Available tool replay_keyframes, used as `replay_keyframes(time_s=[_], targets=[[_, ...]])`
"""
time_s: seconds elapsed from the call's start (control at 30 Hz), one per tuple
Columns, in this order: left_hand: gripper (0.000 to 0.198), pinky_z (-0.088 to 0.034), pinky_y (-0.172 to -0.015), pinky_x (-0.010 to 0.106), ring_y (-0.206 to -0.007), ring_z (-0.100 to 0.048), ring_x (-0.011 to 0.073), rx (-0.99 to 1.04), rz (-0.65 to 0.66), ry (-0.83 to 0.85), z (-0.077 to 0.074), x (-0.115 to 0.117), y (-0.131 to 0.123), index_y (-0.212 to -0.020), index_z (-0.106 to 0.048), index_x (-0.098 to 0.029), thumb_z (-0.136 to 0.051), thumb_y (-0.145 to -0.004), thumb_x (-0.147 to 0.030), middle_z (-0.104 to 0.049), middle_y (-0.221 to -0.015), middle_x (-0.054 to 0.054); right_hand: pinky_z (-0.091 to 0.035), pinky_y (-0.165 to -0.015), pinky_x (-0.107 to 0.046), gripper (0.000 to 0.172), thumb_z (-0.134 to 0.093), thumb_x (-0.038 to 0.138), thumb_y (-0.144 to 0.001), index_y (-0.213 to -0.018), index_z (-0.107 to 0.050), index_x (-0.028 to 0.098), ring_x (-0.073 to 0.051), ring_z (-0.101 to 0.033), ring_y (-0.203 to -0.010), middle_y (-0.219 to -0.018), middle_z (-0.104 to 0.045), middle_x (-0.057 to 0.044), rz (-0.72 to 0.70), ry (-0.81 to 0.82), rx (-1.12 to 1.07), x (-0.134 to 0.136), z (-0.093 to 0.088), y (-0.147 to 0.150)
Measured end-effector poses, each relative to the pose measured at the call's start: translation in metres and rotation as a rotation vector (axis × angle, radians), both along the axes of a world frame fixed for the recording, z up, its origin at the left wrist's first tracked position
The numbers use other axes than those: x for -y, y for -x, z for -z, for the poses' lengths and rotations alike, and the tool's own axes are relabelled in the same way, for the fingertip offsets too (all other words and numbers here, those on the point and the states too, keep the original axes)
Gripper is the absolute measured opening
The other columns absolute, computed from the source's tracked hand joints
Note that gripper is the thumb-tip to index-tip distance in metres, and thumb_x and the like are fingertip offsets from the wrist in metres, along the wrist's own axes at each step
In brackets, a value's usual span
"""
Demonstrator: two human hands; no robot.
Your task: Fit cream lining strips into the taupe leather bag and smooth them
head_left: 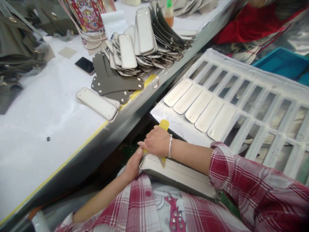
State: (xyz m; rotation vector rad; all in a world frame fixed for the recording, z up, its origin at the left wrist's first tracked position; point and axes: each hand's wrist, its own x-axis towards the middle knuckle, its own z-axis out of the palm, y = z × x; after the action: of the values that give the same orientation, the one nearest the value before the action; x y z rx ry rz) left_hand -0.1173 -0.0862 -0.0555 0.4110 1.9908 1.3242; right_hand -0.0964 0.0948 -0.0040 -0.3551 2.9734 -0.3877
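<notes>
My right hand (155, 141) is closed round a yellow-handled tool (164, 125) and presses its tip onto a long pale panel (178, 174) that lies across my lap. My left hand (132, 164) grips the near left end of that same panel, fingers curled under its edge. A silver bangle sits on my right wrist. Both sleeves are red and white plaid.
A white rack (253, 106) at the right holds several pale panels (200, 104) side by side. On the white table (43, 109) lie a heap of grey and pale panels (142, 42), a black phone (85, 65), an orange bottle (169, 14) and olive bags (16, 38). Another person in red (251, 22) sits at top right.
</notes>
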Motion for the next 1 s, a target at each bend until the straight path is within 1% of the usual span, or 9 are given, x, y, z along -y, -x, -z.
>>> replay_keyframes(time_s=[0.13, 0.23, 0.33, 0.43, 0.57, 0.7, 0.77, 0.83, 1.0], targets=[[0.05, -0.021, -0.109, 0.037, -0.125, -0.036, 0.0224, 0.091, 0.113, -0.036, -0.009, -0.015, 0.002, -0.122, -0.05, -0.014, -0.034, -0.087, -0.047, -0.051, -0.127, 0.007, -0.028, -0.069, -0.036, 0.055, -0.023, 0.042, -0.095, -0.072, -0.066, 0.016, -0.021, -0.057, -0.071, -0.072, -0.063, -0.01, 0.064, 0.046, 0.06, -0.007, 0.003, -0.012], [0.048, -0.025, -0.106, 0.034, -0.123, -0.038, 0.023, 0.096, 0.212, -0.061, -0.019, -0.023, 0.004, -0.122, -0.05, -0.016, -0.036, -0.087, -0.046, -0.05, -0.127, 0.006, -0.029, -0.072, -0.036, 0.053, -0.024, 0.042, -0.095, -0.074, -0.065, 0.017, -0.021, -0.057, -0.073, -0.074, -0.063, -0.011, 0.119, 0.044, 0.101, -0.012, -0.001, -0.024], [0.048, -0.032, -0.1, 0.034, -0.115, -0.045, 0.0238, 0.163, 0.3, -0.058, -0.031, -0.022, 0.008, -0.123, -0.047, -0.018, -0.04, -0.086, -0.047, -0.051, -0.126, 0.006, -0.031, -0.073, -0.036, 0.053, -0.024, 0.043, -0.094, -0.075, -0.066, 0.017, -0.022, -0.057, -0.073, -0.075, -0.063, -0.012, 0.164, 0.003, 0.152, -0.015, -0.006, -0.037], [0.048, -0.033, -0.098, 0.034, -0.113, -0.047, 0.023, 0.304, 0.351, -0.069, -0.039, -0.016, 0.017, -0.124, -0.047, -0.021, -0.036, -0.086, -0.05, -0.053, -0.124, 0.004, -0.034, -0.071, -0.036, 0.057, -0.022, 0.043, -0.094, -0.071, -0.066, 0.015, -0.023, -0.058, -0.072, -0.072, -0.063, -0.013, 0.225, -0.058, 0.221, -0.021, -0.012, -0.052], [0.057, -0.035, -0.096, 0.036, -0.109, -0.05, 0.0242, 0.489, 0.405, -0.117, -0.036, -0.017, 0.036, -0.12, -0.053, -0.019, -0.027, -0.086, -0.056, -0.058, -0.117, 0.006, -0.036, -0.07, -0.036, 0.058, -0.023, 0.047, -0.093, -0.07, -0.065, 0.015, -0.023, -0.058, -0.07, -0.071, -0.063, -0.012, 0.383, -0.148, 0.242, -0.024, -0.026, -0.075], [0.049, -0.033, -0.097, 0.037, -0.109, -0.05, 0.0258, 0.492, 0.561, -0.185, -0.03, -0.024, 0.054, -0.117, -0.056, -0.016, -0.046, -0.082, -0.05, -0.057, -0.118, 0.009, -0.038, -0.063, -0.035, 0.067, -0.012, 0.051, -0.092, -0.072, -0.065, 0.014, -0.025, -0.059, -0.07, -0.073, -0.064, -0.013, 0.63, -0.208, 0.257, -0.014, -0.043, -0.096], [0.049, -0.033, -0.096, 0.038, -0.109, -0.05, 0.0262, 0.505, 0.627, -0.189, -0.028, -0.024, 0.06, -0.118, -0.055, -0.015, -0.051, -0.08, -0.046, -0.057, -0.118, 0.01, -0.038, -0.062, -0.033, 0.069, -0.01, 0.054, -0.091, -0.072, -0.064, 0.014, -0.024, -0.059, -0.071, -0.073, -0.063, -0.013, 0.698, -0.174, 0.311, -0.01, -0.049, -0.106], [0.049, -0.034, -0.095, 0.039, -0.108, -0.05, 0.0263, 0.512, 0.649, -0.187, -0.027, -0.022, 0.063, -0.119, -0.054, -0.015, -0.051, -0.08, -0.045, -0.057, -0.118, 0.01, -0.038, -0.061, -0.031, 0.068, -0.011, 0.057, -0.09, -0.072, -0.062, 0.015, -0.023, -0.059, -0.071, -0.073, -0.063, -0.012, 0.712, -0.096, 0.348, -0.008, -0.054, -0.116], [0.044, -0.031, -0.097, 0.036, -0.108, -0.049, 0.025, 0.301, 0.668, -0.228, -0.028, -0.023, 0.059, -0.113, -0.059, -0.016, -0.051, -0.08, -0.044, -0.06, -0.114, 0.008, -0.038, -0.063, -0.028, 0.052, -0.022, 0.051, -0.092, -0.075, -0.056, 0.016, -0.018, -0.055, -0.07, -0.076, -0.06, -0.007, 0.661, 0.135, 0.32, 0.002, -0.07, -0.133]])
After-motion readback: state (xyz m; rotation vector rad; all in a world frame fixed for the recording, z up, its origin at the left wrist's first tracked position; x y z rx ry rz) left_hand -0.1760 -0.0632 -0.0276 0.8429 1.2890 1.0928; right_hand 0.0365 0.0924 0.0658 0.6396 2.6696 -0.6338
